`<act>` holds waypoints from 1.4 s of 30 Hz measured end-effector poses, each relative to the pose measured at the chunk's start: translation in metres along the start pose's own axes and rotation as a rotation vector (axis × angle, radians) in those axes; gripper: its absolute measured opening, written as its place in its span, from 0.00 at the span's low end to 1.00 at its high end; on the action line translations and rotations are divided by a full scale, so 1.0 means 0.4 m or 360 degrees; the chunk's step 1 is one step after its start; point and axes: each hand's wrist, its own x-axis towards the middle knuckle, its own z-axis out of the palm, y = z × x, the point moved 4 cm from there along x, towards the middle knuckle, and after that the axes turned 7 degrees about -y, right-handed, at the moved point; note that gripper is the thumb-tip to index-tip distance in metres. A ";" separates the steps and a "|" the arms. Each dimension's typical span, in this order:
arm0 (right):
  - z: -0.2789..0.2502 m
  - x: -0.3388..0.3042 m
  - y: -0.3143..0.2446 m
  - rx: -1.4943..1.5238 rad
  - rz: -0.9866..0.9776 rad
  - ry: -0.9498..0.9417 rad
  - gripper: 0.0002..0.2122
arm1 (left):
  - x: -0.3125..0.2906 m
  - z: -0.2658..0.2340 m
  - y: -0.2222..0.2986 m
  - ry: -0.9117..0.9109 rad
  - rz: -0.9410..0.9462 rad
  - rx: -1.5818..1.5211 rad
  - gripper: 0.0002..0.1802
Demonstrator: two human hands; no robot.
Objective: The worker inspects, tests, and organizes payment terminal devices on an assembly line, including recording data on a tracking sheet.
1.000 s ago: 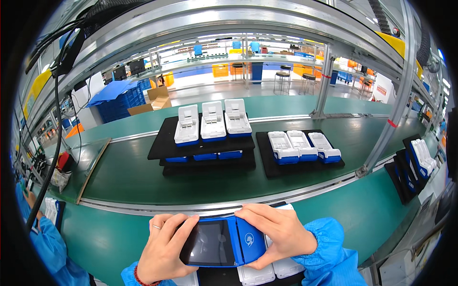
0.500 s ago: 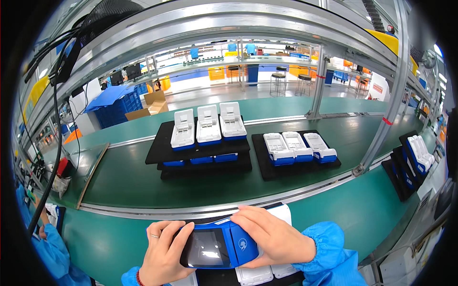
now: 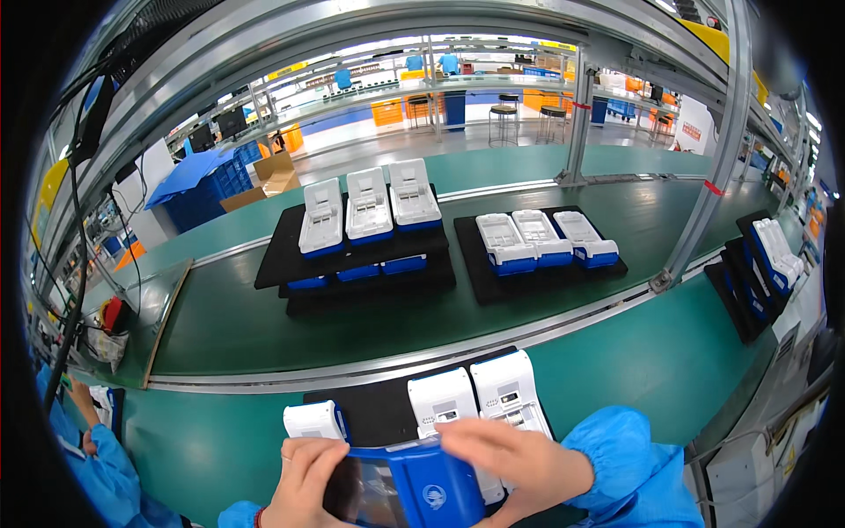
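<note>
A blue payment terminal (image 3: 431, 487) with a dark screen and a contactless mark is held at the lower middle. My left hand (image 3: 301, 484) grips its screen end, and my right hand (image 3: 521, 465) wraps the other end. Just beyond it, on a black foam board (image 3: 380, 407), lie white-backed terminals: one white unit (image 3: 314, 421) at the left, a second white unit (image 3: 440, 393) in the middle and a third white unit (image 3: 508, 387) at the right. My right hand partly covers the middle one. The held terminal hides the near part of the board.
Across the metal rail (image 3: 352, 373), a green conveyor (image 3: 220, 326) carries stacked black boards (image 3: 277, 264) with white-and-blue terminals, and a single black board (image 3: 563, 283) holding three. Another stack (image 3: 735, 295) leans at the right. An upright post (image 3: 711, 176) rises there. A co-worker's blue sleeve (image 3: 106, 471) shows at lower left.
Both hands have brought the terminal lower and closer, tilting its face. The view has shifted, and more of the foam board with its white units now shows beyond my hands.
</note>
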 end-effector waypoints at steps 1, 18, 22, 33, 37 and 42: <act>-0.006 -0.002 0.006 0.0172 0.0129 0.0025 0.34 | -0.005 -0.001 -0.012 -0.0026 -0.0039 -0.0117 0.49; 0.003 0.015 -0.011 0.0163 0.0070 -0.0085 0.36 | -0.017 0.050 -0.084 0.0130 0.0016 -0.0250 0.48; 0.071 0.012 0.035 0.1557 0.0628 0.0067 0.38 | -0.019 0.050 -0.053 0.0403 0.0000 -0.0027 0.45; 0.065 0.017 0.013 0.0016 0.0439 0.0577 0.24 | -0.015 0.041 0.027 0.0815 -0.0122 0.0954 0.41; 0.080 0.015 0.018 0.0108 0.0437 0.0711 0.24 | -0.014 0.045 0.028 0.0975 -0.0090 0.1226 0.30; 0.086 0.029 0.043 0.0512 0.0622 0.0656 0.24 | -0.014 0.038 0.038 0.1013 -0.0083 0.1312 0.27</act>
